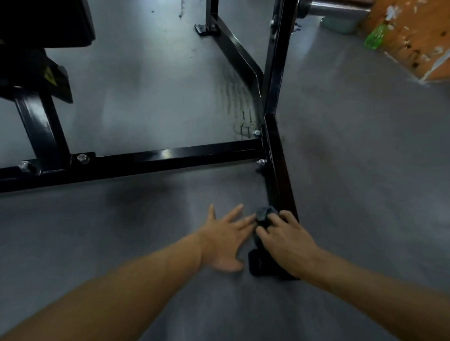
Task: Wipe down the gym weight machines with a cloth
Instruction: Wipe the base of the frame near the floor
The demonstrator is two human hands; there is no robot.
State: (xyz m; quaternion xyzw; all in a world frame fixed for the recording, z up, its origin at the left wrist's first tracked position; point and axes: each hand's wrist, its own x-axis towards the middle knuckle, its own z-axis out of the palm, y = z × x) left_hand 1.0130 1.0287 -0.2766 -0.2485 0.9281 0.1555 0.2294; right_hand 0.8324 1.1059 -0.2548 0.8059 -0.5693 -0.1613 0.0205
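Observation:
A black steel weight machine frame (166, 157) stands on the grey floor, with a crossbar running left to right and a base leg (279, 173) coming toward me. My right hand (286, 242) grips a dark cloth (263, 215) against the near end of that leg, just above its black foot (257, 265). My left hand (227, 237) lies flat with spread fingers on the floor, just left of the leg; its fingertips reach close to the cloth.
An upright post (278, 52) rises from the leg, carrying a chrome weight peg (337, 3). A black padded seat (34, 24) sits at upper left. An orange paint-flecked block (413, 28) and a green bottle (374, 36) are at upper right.

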